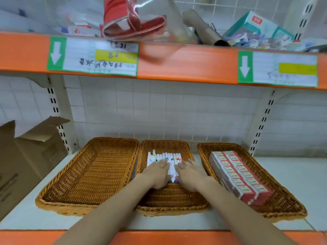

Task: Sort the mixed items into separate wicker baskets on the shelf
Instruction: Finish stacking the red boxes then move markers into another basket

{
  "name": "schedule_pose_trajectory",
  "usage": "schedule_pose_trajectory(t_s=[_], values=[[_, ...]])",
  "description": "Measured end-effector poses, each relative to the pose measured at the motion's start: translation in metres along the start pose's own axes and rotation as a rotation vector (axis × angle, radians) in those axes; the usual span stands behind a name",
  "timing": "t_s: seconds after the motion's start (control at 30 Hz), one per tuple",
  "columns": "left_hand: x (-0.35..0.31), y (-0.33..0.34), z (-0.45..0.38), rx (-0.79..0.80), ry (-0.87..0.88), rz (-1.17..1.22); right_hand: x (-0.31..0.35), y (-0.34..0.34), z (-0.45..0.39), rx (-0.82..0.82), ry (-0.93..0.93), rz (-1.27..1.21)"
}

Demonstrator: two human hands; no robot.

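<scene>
Middle basket (pixel 187 152) holds markers (pixel 164 157); left hand (pixel 158 171) and right hand (pixel 190 172) press them flat-fingered. Red boxes (pixel 238 175) fill the three-o'clock basket (pixel 286 207); nine-o'clock basket (pixel 88 174) empty.

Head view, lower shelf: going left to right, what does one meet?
Cardboard box → empty wicker basket → middle basket holding markers, with the left hand then the right hand resting flat on them → right basket with red-and-white boxes.

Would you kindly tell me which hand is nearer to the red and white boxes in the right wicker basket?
Right. The right hand rests on the markers just beside the red and white boxes; the left hand lies farther left.
</scene>
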State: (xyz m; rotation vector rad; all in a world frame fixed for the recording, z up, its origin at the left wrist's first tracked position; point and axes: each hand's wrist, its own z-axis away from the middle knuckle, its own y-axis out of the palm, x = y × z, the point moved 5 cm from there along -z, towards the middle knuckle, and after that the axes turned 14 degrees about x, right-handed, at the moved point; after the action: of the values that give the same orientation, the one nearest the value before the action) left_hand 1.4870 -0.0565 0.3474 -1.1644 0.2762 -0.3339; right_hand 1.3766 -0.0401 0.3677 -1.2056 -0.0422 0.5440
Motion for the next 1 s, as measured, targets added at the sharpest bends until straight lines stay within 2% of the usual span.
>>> schedule_pose_trajectory(t_s=[0.23,0.43,0.77,1.0], values=[[-0.014,-0.009,0.014,0.013,0.000,0.037,-0.012,-0.001,0.033,-0.015,0.026,-0.094],[-0.053,-0.015,0.030,-0.019,0.011,0.060,-0.027,0.008,0.075,-0.033,-0.003,-0.244],[-0.162,-0.020,0.058,-0.180,0.032,0.059,-0.083,0.062,0.174,-0.048,0.032,-0.314],[-0.261,-0.004,0.065,-0.123,0.036,0.067,-0.133,0.115,0.240,-0.047,0.071,-0.330]])
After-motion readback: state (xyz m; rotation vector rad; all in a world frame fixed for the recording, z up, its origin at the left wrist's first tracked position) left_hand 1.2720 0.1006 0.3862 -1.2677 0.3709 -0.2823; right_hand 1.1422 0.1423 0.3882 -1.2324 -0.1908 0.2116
